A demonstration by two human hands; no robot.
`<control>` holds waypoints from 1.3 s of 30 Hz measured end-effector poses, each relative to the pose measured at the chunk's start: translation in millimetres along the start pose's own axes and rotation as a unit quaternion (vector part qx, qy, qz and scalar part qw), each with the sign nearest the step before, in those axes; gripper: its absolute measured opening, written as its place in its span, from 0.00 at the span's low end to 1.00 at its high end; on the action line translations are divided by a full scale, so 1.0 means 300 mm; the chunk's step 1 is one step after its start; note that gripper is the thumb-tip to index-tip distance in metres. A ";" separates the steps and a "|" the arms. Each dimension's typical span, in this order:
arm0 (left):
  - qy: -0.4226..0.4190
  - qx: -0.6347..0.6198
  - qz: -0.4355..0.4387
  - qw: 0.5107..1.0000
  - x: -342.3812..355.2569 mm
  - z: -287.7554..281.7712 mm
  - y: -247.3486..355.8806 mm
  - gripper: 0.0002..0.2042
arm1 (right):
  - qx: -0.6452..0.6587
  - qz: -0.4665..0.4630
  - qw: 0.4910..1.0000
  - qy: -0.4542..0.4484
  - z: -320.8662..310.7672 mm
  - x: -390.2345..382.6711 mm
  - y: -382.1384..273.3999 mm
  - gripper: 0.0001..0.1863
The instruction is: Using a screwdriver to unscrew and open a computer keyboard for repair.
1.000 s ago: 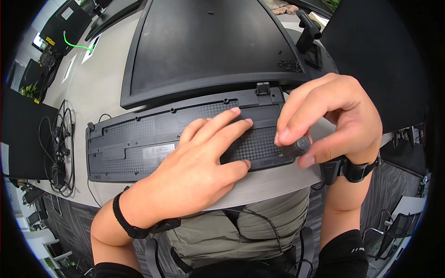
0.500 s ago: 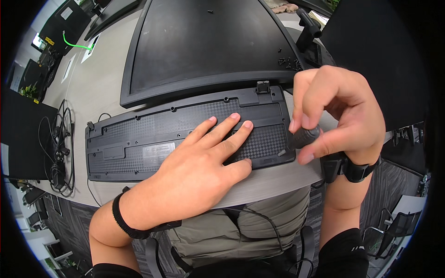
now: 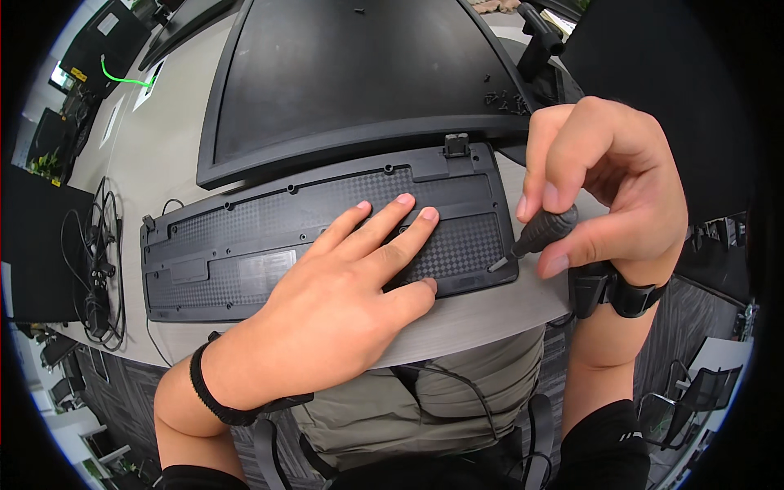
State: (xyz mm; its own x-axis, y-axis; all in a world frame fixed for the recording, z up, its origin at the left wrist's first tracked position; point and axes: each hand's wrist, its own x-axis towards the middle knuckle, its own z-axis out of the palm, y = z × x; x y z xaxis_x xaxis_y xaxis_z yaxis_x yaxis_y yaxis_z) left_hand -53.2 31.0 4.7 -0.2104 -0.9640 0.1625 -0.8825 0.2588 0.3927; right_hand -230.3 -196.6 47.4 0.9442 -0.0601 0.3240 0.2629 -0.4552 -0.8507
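A black keyboard (image 3: 245, 208) lies underside up on the desk, with screw holes along it and a flip-out foot at its far right corner. My left hand (image 3: 343, 282) rests flat on its right half, fingers spread. In my right hand (image 3: 612, 180) is a black-handled screwdriver (image 3: 545, 230), held between thumb and fingers and tilted. Its tip points down at the keyboard's near right corner; whether it sits in a hole I cannot tell. Part of the keyboard is hidden beneath my left hand.
A dark monitor (image 3: 359, 90) lies flat beyond the keyboard, with several small black screws (image 3: 506, 102) at its right edge. Tangled black cables (image 3: 102, 261) lie on the left of the desk (image 3: 171, 122). A black stand (image 3: 539, 41) is at the far right.
My right hand has turned slightly and shifted a little to the right, so more of the screwdriver shows. My left hand remains flat on the keyboard. The whole view has shifted slightly.
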 end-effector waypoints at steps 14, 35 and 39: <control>0.007 0.023 0.017 1.000 -0.011 0.014 -0.003 0.10 | 0.041 -0.072 0.995 -0.063 -0.018 0.012 0.012 0.21; 0.002 -0.024 0.009 1.000 -0.035 0.034 -0.024 0.09 | -0.039 -0.047 0.998 0.004 0.003 -0.030 0.022 0.30; 0.002 -0.025 0.007 1.000 -0.034 0.032 -0.023 0.09 | -0.041 -0.032 0.998 0.033 0.000 -0.041 0.014 0.28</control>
State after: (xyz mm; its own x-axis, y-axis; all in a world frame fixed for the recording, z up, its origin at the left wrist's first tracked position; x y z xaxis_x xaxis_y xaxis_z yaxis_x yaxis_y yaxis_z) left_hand -48.8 38.4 -8.3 -0.2210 -0.9602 0.1710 -0.8573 0.2748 0.4353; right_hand -240.7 -197.8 39.9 0.9100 -0.0858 0.4056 0.3028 -0.5307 -0.7916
